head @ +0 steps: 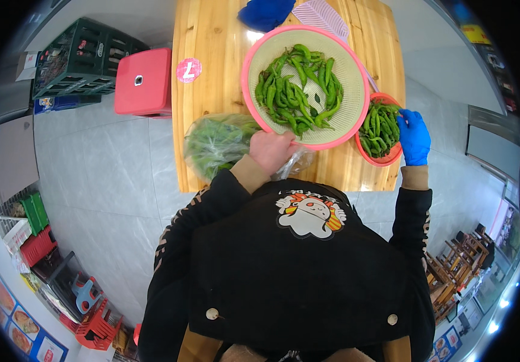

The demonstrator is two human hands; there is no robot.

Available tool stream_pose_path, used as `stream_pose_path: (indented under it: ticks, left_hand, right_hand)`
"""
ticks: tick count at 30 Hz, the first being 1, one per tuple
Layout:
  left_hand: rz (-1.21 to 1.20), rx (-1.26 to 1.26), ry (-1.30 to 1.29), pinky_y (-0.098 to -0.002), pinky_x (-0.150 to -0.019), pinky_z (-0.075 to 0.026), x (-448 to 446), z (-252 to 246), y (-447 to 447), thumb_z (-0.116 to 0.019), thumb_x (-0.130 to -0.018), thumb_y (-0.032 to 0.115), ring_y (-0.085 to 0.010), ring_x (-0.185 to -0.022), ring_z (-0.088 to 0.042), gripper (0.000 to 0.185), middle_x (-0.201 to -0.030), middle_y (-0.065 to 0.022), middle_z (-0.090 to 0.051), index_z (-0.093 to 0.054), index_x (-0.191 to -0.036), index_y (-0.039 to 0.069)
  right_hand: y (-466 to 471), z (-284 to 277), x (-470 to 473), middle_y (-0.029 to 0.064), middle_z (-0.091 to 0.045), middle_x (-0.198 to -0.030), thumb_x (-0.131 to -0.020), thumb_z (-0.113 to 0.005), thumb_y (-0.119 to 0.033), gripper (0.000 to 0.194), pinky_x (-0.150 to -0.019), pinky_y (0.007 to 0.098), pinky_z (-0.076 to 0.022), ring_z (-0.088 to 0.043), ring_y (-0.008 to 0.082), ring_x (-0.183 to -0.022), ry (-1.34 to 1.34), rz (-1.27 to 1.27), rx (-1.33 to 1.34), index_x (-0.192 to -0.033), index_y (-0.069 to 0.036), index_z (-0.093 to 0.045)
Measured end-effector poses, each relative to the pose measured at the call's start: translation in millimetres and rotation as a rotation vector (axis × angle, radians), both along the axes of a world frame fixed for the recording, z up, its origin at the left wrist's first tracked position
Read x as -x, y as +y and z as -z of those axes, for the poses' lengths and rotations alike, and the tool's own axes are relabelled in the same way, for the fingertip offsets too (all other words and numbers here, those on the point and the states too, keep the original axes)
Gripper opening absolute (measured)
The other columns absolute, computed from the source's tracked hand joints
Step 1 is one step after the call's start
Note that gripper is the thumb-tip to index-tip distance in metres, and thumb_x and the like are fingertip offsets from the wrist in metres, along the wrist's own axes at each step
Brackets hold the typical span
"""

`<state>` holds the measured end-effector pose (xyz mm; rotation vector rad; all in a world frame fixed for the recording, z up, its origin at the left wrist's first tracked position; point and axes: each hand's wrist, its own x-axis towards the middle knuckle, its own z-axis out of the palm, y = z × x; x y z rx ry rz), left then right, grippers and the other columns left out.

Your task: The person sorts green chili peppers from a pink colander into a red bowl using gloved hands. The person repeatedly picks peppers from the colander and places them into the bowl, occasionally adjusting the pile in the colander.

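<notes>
A large pale plastic colander [355, 92] with a pink rim stands on the wooden table, holding long green peppers [287, 97] and a few loose leaves. My bare left hand [272, 150] grips its near rim at the lower left. Partly under that hand lies a clear plastic bag [217, 142] with more green peppers inside. A smaller red basket [384, 161] sits to the right, heaped with green peppers [380, 129]. My right hand [414, 138], in a blue glove, is at this basket's right edge. Its fingertips touch the peppers or the rim; their hold is hidden.
On the wooden table [210, 40], a blue cloth [265, 13] and a lilac plastic slatted item [323, 17] lie beyond the colander. A red stool [143, 81] adjoins the left edge, near green bottle crates [90, 56]. Stacked wooden chairs [457, 267] stand far right.
</notes>
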<state>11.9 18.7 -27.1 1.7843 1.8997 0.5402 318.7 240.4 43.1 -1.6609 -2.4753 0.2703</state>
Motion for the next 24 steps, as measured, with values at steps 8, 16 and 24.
stream_pose_path:
  ticks: [8, 16, 24]
  left_hand:
    - [-0.021, -0.008, -0.003, -0.0399, -0.053, -0.049, -1, -3, 0, -0.064, -0.081, 0.036, -0.0286, -0.057, -0.063, 0.022, -0.06, -0.0098, -0.063, -0.067, -0.08, 0.015]
    - [-0.047, -0.034, -0.008, -0.0404, -0.053, -0.049, -1, -1, -3, -0.065, -0.08, 0.037, -0.029, -0.056, -0.063, 0.023, -0.06, -0.0103, -0.062, -0.069, -0.082, 0.015]
    - [-0.023, 0.014, 0.018, -0.0407, -0.052, -0.048, -1, -3, -1, -0.065, -0.08, 0.038, -0.0291, -0.056, -0.063, 0.024, -0.06, -0.0101, -0.062, -0.069, -0.082, 0.015]
  right_hand:
    - [-10, 63, 105, 0.0118, -0.061, -0.092, -0.076, -0.066, -0.012, 0.018, -0.073, 0.0393, -0.0503, -0.06, 0.0314, -0.088, -0.046, -0.692, 0.082, -0.094, -0.009, -0.067]
    - [-15, 89, 138, 0.0147, -0.063, -0.089, -0.075, -0.069, -0.019, 0.019, -0.066, 0.0445, -0.0496, -0.061, 0.0343, -0.082, -0.118, -0.697, 0.203, -0.092, -0.01, -0.067]
    - [-8, 47, 138, -0.0033, -0.057, -0.072, -0.081, -0.069, -0.025, 0.02, -0.059, 0.0273, -0.042, -0.051, 0.0082, -0.067, 0.638, -0.15, 1.152, -0.083, -0.005, -0.066]
